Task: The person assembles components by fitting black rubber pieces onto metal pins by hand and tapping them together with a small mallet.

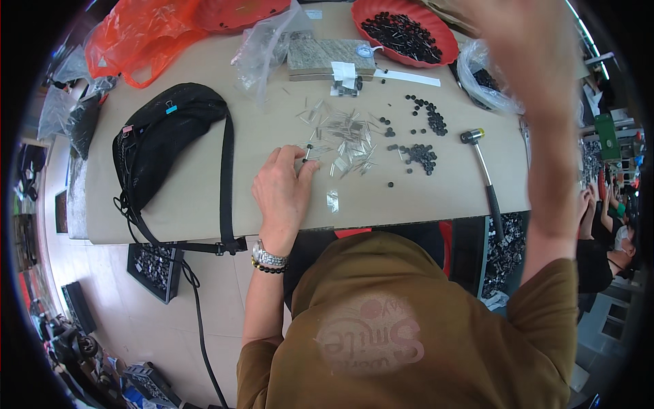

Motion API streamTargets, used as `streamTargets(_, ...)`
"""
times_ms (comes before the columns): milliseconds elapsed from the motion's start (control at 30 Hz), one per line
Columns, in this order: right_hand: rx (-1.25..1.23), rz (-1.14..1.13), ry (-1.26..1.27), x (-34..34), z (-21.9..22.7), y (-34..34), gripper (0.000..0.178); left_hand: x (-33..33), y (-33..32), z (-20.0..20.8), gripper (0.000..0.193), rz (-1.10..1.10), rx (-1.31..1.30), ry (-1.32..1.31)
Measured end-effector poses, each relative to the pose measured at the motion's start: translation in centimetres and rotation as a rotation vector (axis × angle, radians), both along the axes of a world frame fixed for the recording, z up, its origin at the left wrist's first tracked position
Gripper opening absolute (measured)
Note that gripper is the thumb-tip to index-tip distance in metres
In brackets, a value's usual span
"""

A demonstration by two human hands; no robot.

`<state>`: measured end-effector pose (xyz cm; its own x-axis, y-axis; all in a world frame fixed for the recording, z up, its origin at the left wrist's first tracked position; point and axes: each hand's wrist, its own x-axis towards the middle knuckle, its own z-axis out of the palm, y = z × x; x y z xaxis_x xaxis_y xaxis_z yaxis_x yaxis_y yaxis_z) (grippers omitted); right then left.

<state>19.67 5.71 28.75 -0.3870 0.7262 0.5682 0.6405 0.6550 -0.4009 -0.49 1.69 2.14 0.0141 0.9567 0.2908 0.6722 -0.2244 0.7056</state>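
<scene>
My left hand (pixel 283 187) rests on the tabletop, its thumb and forefinger closed on a small metal pin with black caps (pixel 308 153). Beside those fingertips lies a loose heap of thin silvery pins (pixel 347 136). Small round black caps (pixel 421 157) are grouped to the right of the pins. High at the right, my right hand (pixel 511 31) is raised and smeared by motion, so its fingers cannot be read. It is near the red bowl (pixel 449 54), which holds many black-headed pieces. A hammer (pixel 482 160) with a black grip lies by the right edge.
At the left lies a black waist bag (pixel 170 136) with its strap. Toward the back are a grey stone block (pixel 306 58), a clear plastic bag (pixel 262 58) and a red plastic bag (pixel 136 41). Another clear bag (pixel 470 65) holds black pieces. Co-workers sit far right.
</scene>
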Motion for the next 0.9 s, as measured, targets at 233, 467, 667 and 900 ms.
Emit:
streamTargets(233, -0.63, -0.432, 0.41, 9.0, -19.1, -7.9, 0.042, -0.3, 0.0, 0.0, 0.014, 0.049, -0.029, 0.101)
streamTargets(467, -0.601, -0.339, 0.47, 10.9, -24.1, -10.8, 0.029, 3.4, 1.8, -0.3, 0.007, 0.023, -0.027, -0.331)
streamTargets(667, -0.546, -0.342, 0.455, 11.4, -25.0, -11.3, 0.026, 5.9, 8.0, 0.9, 0.01, -0.09, 0.218, 0.262)
streamTargets(900, -0.571, -0.346, 0.516, 11.7, -25.9, -11.3, 0.026, 6.8, 10.3, 0.0, 0.01, -0.164, 0.225, 0.383)
